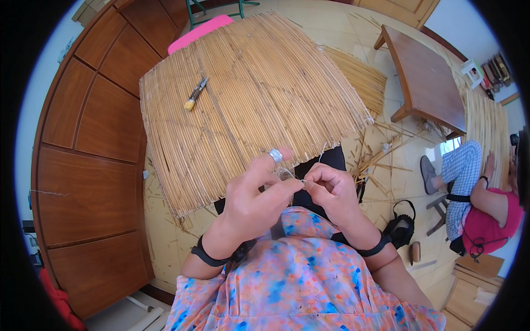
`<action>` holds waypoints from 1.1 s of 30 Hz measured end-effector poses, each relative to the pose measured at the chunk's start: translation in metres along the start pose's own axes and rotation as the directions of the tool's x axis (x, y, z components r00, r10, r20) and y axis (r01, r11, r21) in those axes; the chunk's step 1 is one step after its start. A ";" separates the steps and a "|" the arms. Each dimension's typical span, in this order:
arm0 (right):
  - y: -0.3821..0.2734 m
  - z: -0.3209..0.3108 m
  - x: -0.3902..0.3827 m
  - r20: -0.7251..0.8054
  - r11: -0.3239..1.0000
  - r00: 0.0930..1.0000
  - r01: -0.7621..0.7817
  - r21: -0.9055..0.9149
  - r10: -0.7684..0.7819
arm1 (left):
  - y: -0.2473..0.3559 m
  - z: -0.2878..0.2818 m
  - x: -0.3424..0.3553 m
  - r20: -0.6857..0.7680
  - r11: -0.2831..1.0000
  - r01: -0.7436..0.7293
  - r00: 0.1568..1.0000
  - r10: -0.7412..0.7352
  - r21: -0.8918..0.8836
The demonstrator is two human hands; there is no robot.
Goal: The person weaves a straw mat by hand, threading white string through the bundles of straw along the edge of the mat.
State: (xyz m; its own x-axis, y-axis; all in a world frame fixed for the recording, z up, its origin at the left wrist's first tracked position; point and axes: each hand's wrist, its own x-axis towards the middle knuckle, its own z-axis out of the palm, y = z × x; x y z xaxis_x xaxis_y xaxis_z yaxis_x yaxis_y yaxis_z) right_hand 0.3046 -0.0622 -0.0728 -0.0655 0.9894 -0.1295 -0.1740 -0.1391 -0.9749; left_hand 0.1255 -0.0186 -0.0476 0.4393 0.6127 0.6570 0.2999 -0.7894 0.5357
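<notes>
A large mat of thin tan reeds (259,83) spreads out in front of me, its near edge close to my lap. At that edge a thin white string (323,150) comes off the reeds and runs down to my fingers. My left hand (262,190), with a silver ring on one finger, is closed in a pinch on the string. Close beside it, my right hand (333,193) also pinches the string between thumb and forefinger. On the mat's left part lies a knife-like tool (196,94) with a dark and yellowish handle.
Brown wooden cabinets (110,121) line the left side. A low wooden table (422,71) stands far right. Another person (488,212) sits at the right by a second reed mat (486,127). Loose reeds (375,160) and a black bag (400,227) lie on the floor.
</notes>
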 end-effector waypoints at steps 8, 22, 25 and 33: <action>0.002 -0.003 0.000 0.067 0.999 0.998 -0.010 0.035 0.007 | -0.011 0.003 -0.002 0.108 0.976 -0.178 0.980 0.165 0.125; 0.004 -0.009 0.001 0.168 0.973 0.977 -0.160 0.165 0.132 | -0.016 0.010 -0.001 0.089 0.984 -0.164 0.983 0.158 0.063; 0.006 -0.011 0.001 0.204 0.956 0.965 -0.208 0.205 0.166 | -0.017 0.009 0.000 0.094 0.986 -0.162 0.983 0.157 0.042; 0.003 -0.008 0.001 0.207 0.948 0.973 -0.161 0.274 0.105 | -0.015 0.009 -0.003 0.166 0.991 0.095 0.983 -0.079 -0.093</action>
State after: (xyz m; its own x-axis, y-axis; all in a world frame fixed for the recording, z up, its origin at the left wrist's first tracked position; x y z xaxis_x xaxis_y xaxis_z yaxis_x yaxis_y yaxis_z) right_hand 0.3121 -0.0614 -0.0772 -0.2859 0.9390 -0.1912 -0.4234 -0.3027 -0.8538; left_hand 0.1278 -0.0091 -0.0623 0.5490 0.6581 0.5153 0.2601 -0.7204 0.6429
